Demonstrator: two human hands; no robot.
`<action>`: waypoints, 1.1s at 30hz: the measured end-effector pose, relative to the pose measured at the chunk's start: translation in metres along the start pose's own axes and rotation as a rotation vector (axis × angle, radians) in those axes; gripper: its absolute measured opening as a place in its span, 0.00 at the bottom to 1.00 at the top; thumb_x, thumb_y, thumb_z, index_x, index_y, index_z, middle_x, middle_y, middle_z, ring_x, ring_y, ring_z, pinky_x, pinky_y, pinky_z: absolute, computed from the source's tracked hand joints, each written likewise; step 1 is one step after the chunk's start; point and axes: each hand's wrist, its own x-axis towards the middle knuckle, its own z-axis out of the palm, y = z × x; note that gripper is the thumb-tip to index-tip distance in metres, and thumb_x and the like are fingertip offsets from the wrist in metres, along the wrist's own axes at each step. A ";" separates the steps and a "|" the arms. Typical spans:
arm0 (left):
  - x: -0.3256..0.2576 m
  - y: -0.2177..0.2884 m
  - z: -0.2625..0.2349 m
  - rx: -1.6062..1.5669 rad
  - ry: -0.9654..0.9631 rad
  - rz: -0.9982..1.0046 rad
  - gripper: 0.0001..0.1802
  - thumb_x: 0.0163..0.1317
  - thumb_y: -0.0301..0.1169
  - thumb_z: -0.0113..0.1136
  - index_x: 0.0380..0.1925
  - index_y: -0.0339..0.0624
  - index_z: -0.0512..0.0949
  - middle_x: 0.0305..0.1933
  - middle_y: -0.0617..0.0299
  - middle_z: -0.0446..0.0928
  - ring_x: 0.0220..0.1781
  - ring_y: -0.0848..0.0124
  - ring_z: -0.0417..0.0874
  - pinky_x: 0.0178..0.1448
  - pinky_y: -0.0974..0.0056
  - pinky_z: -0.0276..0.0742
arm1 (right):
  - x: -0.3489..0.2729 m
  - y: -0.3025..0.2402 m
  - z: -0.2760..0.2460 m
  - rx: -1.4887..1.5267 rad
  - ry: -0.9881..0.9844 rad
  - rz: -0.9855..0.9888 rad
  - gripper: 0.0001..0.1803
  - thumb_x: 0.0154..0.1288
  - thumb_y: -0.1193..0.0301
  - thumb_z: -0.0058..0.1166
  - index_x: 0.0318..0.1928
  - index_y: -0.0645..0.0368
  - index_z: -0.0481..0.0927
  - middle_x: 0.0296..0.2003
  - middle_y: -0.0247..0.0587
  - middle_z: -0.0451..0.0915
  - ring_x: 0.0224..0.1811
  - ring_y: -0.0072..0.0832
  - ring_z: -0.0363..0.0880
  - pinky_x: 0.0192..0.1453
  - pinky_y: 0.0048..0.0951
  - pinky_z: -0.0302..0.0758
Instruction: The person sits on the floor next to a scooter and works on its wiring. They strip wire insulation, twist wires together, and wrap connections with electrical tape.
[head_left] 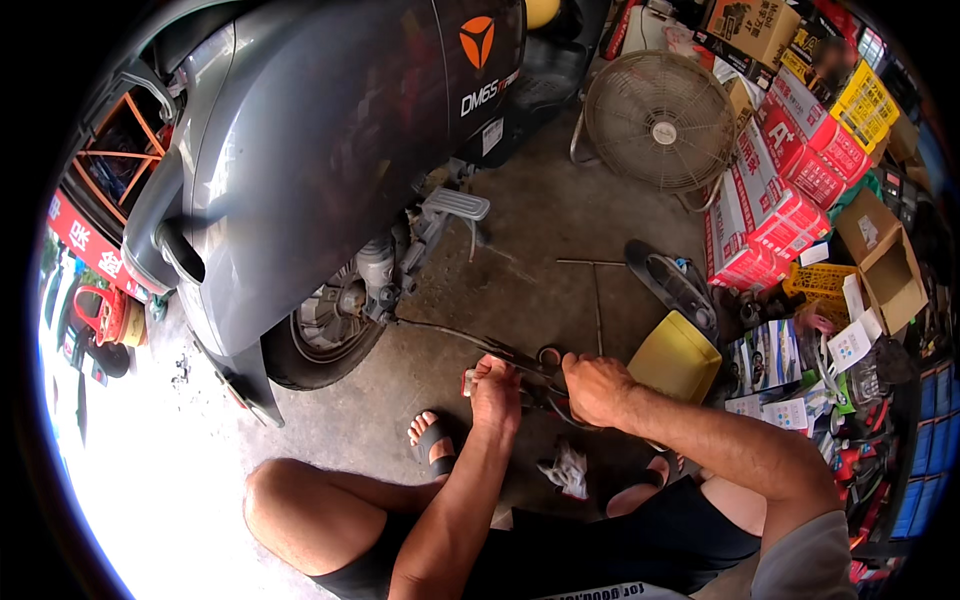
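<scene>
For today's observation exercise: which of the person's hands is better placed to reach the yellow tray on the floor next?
The right hand, probably. It sits directly beside the yellow tray, while the left hand is farther over, pinching the thin cable running from the scooter's rear wheel.

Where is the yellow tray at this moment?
In the head view, the yellow tray lies on the floor just right of the right hand, below the round fan.
</scene>
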 end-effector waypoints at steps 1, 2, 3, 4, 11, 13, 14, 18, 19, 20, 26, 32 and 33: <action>0.000 0.000 0.000 -0.004 0.000 -0.001 0.10 0.64 0.24 0.52 0.23 0.49 0.72 0.27 0.71 0.73 0.29 0.80 0.69 0.35 0.73 0.65 | 0.000 0.001 0.000 -0.005 0.003 -0.005 0.18 0.52 0.74 0.51 0.44 0.69 0.68 0.37 0.59 0.79 0.39 0.48 0.82 0.44 0.43 0.79; 0.001 0.000 -0.001 -0.007 -0.001 -0.001 0.10 0.64 0.24 0.52 0.23 0.49 0.72 0.27 0.72 0.73 0.28 0.80 0.69 0.35 0.73 0.64 | 0.000 0.001 0.000 -0.010 0.006 -0.010 0.18 0.52 0.74 0.51 0.44 0.69 0.69 0.37 0.58 0.79 0.39 0.48 0.82 0.43 0.43 0.79; 0.001 -0.001 -0.001 -0.011 -0.002 -0.002 0.10 0.64 0.24 0.52 0.23 0.49 0.72 0.26 0.72 0.72 0.28 0.80 0.68 0.35 0.74 0.63 | 0.000 0.001 0.001 -0.013 0.010 -0.010 0.18 0.52 0.74 0.50 0.44 0.68 0.69 0.37 0.58 0.79 0.38 0.48 0.82 0.43 0.43 0.79; 0.001 -0.001 -0.003 -0.014 -0.016 -0.003 0.10 0.64 0.24 0.52 0.23 0.49 0.72 0.26 0.72 0.72 0.28 0.80 0.68 0.35 0.73 0.63 | 0.001 0.001 0.002 -0.017 0.015 -0.011 0.17 0.52 0.74 0.50 0.44 0.68 0.69 0.36 0.58 0.79 0.38 0.48 0.82 0.43 0.43 0.79; -0.002 0.002 0.000 -0.009 -0.031 -0.007 0.10 0.63 0.25 0.54 0.23 0.50 0.72 0.25 0.73 0.70 0.27 0.81 0.66 0.35 0.73 0.61 | 0.002 0.005 0.009 -0.007 0.097 -0.020 0.15 0.52 0.74 0.49 0.41 0.67 0.70 0.34 0.58 0.79 0.36 0.49 0.82 0.42 0.43 0.79; -0.002 0.002 0.001 -0.002 -0.029 -0.009 0.09 0.63 0.25 0.54 0.24 0.51 0.72 0.26 0.74 0.71 0.28 0.81 0.67 0.36 0.73 0.62 | 0.002 0.006 0.012 0.002 0.145 -0.033 0.15 0.50 0.73 0.51 0.39 0.68 0.70 0.33 0.59 0.79 0.34 0.50 0.82 0.40 0.45 0.78; -0.002 0.002 0.002 0.002 -0.016 -0.013 0.09 0.63 0.26 0.54 0.24 0.51 0.72 0.27 0.74 0.72 0.28 0.81 0.67 0.36 0.73 0.62 | 0.002 0.007 0.013 0.007 0.169 -0.038 0.15 0.49 0.73 0.52 0.37 0.69 0.70 0.32 0.59 0.79 0.33 0.51 0.82 0.39 0.45 0.78; -0.001 0.002 -0.002 0.004 -0.004 -0.020 0.08 0.63 0.26 0.55 0.26 0.52 0.73 0.29 0.75 0.74 0.30 0.82 0.68 0.37 0.73 0.62 | 0.003 0.007 0.014 0.004 0.167 -0.039 0.15 0.49 0.73 0.52 0.37 0.68 0.69 0.32 0.58 0.79 0.33 0.51 0.82 0.39 0.46 0.78; -0.001 0.001 -0.002 0.010 -0.016 -0.017 0.07 0.63 0.27 0.55 0.26 0.52 0.73 0.29 0.75 0.74 0.30 0.82 0.68 0.37 0.73 0.62 | 0.003 0.008 0.014 0.002 0.166 -0.040 0.15 0.49 0.73 0.52 0.37 0.68 0.69 0.32 0.58 0.79 0.33 0.51 0.82 0.39 0.46 0.78; -0.001 0.001 -0.002 0.016 -0.027 -0.014 0.07 0.63 0.27 0.55 0.26 0.52 0.73 0.29 0.75 0.74 0.30 0.82 0.68 0.38 0.73 0.61 | 0.003 0.008 0.014 0.000 0.165 -0.041 0.15 0.49 0.73 0.52 0.37 0.68 0.69 0.31 0.58 0.79 0.33 0.51 0.82 0.39 0.46 0.78; -0.004 0.002 0.012 0.035 0.018 -0.015 0.08 0.63 0.26 0.51 0.25 0.52 0.71 0.27 0.76 0.71 0.29 0.81 0.66 0.37 0.73 0.62 | 0.003 0.009 0.017 0.003 0.189 -0.028 0.16 0.50 0.71 0.54 0.38 0.69 0.69 0.32 0.58 0.78 0.33 0.51 0.81 0.39 0.45 0.78; 0.000 0.001 0.007 0.003 -0.024 -0.001 0.08 0.64 0.25 0.49 0.26 0.51 0.70 0.28 0.75 0.70 0.29 0.80 0.66 0.36 0.71 0.63 | -0.001 0.001 0.011 -0.006 0.197 -0.023 0.15 0.52 0.74 0.48 0.41 0.69 0.69 0.36 0.59 0.77 0.35 0.48 0.82 0.39 0.43 0.79; 0.000 0.001 0.007 -0.005 -0.028 0.000 0.08 0.64 0.25 0.49 0.26 0.51 0.70 0.28 0.75 0.71 0.29 0.80 0.66 0.36 0.71 0.64 | -0.001 0.001 0.009 -0.008 0.179 -0.018 0.15 0.52 0.74 0.48 0.41 0.69 0.69 0.37 0.59 0.76 0.35 0.48 0.82 0.40 0.43 0.79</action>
